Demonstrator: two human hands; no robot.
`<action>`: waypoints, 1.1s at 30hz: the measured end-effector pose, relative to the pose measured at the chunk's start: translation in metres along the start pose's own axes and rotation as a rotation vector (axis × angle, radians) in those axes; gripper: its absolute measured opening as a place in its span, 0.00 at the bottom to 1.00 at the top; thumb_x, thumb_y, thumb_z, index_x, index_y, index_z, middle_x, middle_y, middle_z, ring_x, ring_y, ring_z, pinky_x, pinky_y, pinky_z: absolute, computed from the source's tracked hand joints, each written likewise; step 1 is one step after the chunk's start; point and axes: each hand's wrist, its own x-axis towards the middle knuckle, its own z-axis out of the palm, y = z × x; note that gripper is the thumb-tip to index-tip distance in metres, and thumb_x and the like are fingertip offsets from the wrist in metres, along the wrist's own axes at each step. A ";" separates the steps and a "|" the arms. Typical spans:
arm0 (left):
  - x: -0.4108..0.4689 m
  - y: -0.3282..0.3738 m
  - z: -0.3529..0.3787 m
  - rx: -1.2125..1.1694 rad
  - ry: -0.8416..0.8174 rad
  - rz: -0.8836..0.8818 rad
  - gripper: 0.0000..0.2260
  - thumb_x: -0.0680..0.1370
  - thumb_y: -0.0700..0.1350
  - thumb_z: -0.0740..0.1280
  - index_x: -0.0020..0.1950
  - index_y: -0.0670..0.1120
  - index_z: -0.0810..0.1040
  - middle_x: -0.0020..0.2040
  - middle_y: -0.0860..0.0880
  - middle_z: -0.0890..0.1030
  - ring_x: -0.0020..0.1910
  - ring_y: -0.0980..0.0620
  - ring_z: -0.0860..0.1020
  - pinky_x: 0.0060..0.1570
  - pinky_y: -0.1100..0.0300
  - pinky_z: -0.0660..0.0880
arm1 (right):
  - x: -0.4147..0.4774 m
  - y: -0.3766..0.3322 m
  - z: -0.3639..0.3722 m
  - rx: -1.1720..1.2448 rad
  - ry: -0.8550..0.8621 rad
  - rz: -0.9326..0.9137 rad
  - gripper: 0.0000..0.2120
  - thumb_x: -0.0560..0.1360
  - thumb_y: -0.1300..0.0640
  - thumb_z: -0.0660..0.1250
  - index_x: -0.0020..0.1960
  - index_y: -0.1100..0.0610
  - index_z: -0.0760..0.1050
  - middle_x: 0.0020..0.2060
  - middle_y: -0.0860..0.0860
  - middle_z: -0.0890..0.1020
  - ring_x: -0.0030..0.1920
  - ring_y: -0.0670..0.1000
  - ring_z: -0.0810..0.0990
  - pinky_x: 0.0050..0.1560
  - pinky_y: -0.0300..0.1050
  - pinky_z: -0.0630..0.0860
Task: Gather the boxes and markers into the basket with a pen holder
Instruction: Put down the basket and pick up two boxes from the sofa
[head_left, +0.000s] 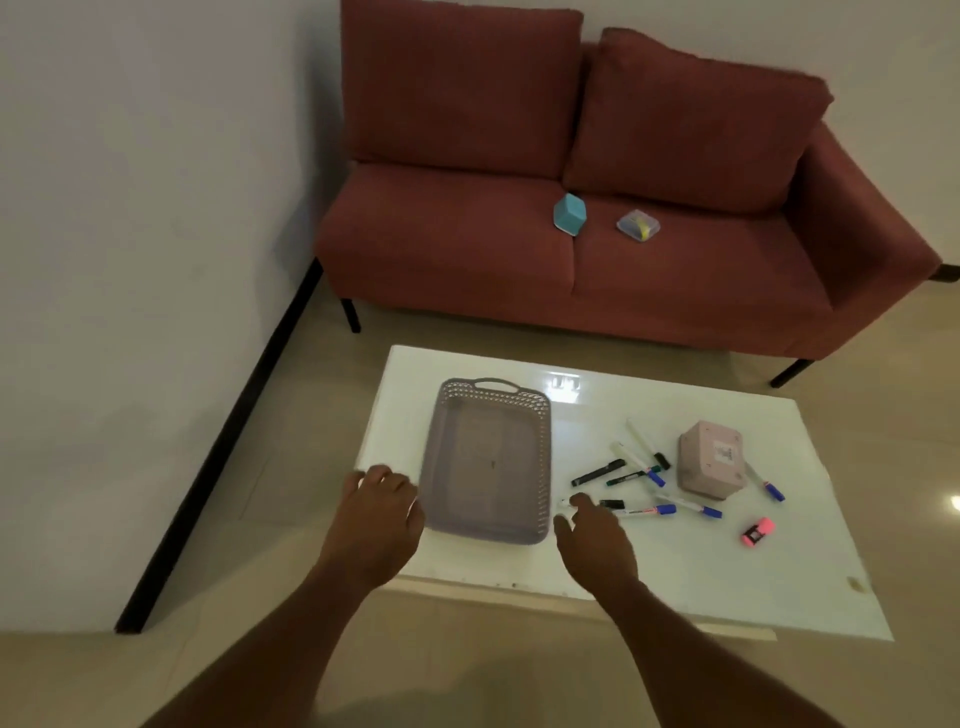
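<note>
Head view: both hands open and empty, left hand (382, 512) beside light, stiff basket (488, 462), right hand (592, 540) nearing slim, roll-prone markers (641, 475); grip mid-barrel.

Red fabric two-seat sofa (519, 249) on thin black legs, with two loose back cushions, against a plain white wall (145, 182). Black skirting board (223, 447) along the wall's foot. Glossy beige tiled floor (467, 654). White glossy rectangular bench (675, 566).
</note>
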 end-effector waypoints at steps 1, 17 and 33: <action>-0.001 -0.020 -0.009 0.004 -0.014 0.003 0.16 0.76 0.51 0.55 0.42 0.49 0.81 0.42 0.54 0.82 0.50 0.49 0.78 0.56 0.51 0.66 | -0.002 -0.022 0.006 0.003 0.025 -0.016 0.17 0.79 0.50 0.59 0.66 0.57 0.69 0.57 0.55 0.80 0.58 0.57 0.78 0.55 0.48 0.73; 0.062 -0.308 -0.124 0.104 -0.110 0.232 0.18 0.80 0.51 0.52 0.56 0.47 0.79 0.56 0.51 0.81 0.61 0.50 0.73 0.66 0.49 0.65 | -0.016 -0.309 0.095 0.074 0.219 0.050 0.23 0.78 0.51 0.62 0.69 0.60 0.66 0.65 0.56 0.73 0.66 0.57 0.70 0.63 0.54 0.71; 0.396 -0.379 -0.134 0.166 -0.040 0.533 0.18 0.76 0.51 0.51 0.47 0.45 0.79 0.46 0.48 0.81 0.48 0.47 0.77 0.54 0.48 0.72 | 0.248 -0.411 0.055 0.201 0.245 0.216 0.23 0.78 0.49 0.62 0.70 0.58 0.64 0.67 0.54 0.72 0.66 0.56 0.70 0.62 0.54 0.73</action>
